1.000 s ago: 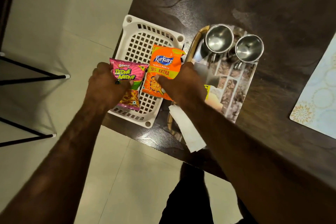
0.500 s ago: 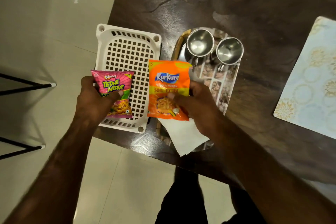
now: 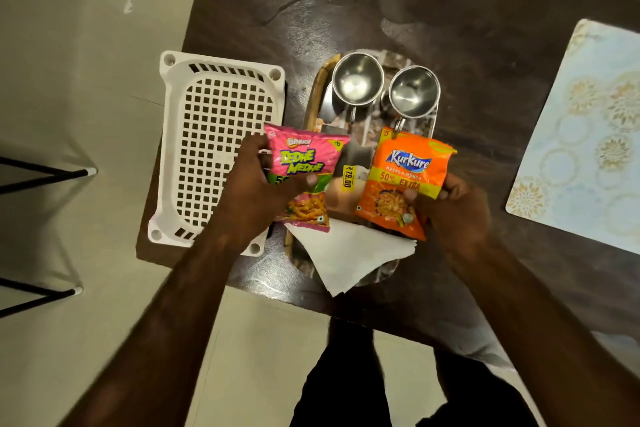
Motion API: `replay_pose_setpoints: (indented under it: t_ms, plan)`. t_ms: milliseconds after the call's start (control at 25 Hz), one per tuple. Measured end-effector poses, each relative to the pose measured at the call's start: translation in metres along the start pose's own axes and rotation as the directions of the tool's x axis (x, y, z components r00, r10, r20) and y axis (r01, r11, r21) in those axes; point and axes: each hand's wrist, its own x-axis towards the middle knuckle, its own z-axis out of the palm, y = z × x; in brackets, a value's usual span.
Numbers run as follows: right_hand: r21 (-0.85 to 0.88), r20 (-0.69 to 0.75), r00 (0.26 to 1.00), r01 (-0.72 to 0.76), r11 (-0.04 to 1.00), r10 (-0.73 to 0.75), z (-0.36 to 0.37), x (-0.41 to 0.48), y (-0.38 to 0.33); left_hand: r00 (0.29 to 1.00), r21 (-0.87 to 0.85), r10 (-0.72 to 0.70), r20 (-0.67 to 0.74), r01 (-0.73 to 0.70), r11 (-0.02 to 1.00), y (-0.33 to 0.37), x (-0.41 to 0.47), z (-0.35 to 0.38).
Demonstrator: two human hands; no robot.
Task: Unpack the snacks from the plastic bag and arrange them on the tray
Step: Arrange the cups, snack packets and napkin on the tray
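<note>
Counter [image 3: 485,28] space at nine o'clock is taken by a white basket [image 3: 214,149]; a tray [image 3: 313,104] with two steel cups [image 3: 358,83] is set just beside it. A pink packet [image 3: 304,177] is gripped above the tray by the left hand [image 3: 256,198], an orange packet [image 3: 401,180] by the right hand [image 3: 453,215] at three o'clock of it.

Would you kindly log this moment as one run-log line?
left hand: holds pink packet | right hand: holds orange packet | both above tray
</note>
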Motion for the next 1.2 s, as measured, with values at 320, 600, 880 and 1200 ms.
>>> replay_pose_setpoints:
  t_ms: [320, 600, 880, 1200]
  plan:
    - [-0.420, -0.100, 0.964, 0.185, 0.889, -0.248, 0.010, 0.008, -0.012, 0.990, 0.145, 0.139, -0.035, -0.133, 0.980, 0.013, 0.018, 0.041]
    - [-0.452, 0.014, 0.984, 0.166, 0.876, -0.180, 0.007, 0.010, -0.009, 0.966, 0.419, 0.224, -0.131, -0.151, 0.895, 0.007, 0.022, 0.055]
    - [-0.372, 0.091, 0.986, 0.163, 0.914, -0.139, 0.007, 0.010, -0.006, 0.959, 0.423, 0.264, -0.102, -0.199, 0.884, 0.006, 0.018, 0.052]
    - [-0.502, -0.093, 0.941, 0.238, 0.832, -0.325, -0.018, 0.025, -0.032, 0.969, 0.099, 0.087, -0.231, -0.066, 0.993, -0.014, -0.061, 0.020]
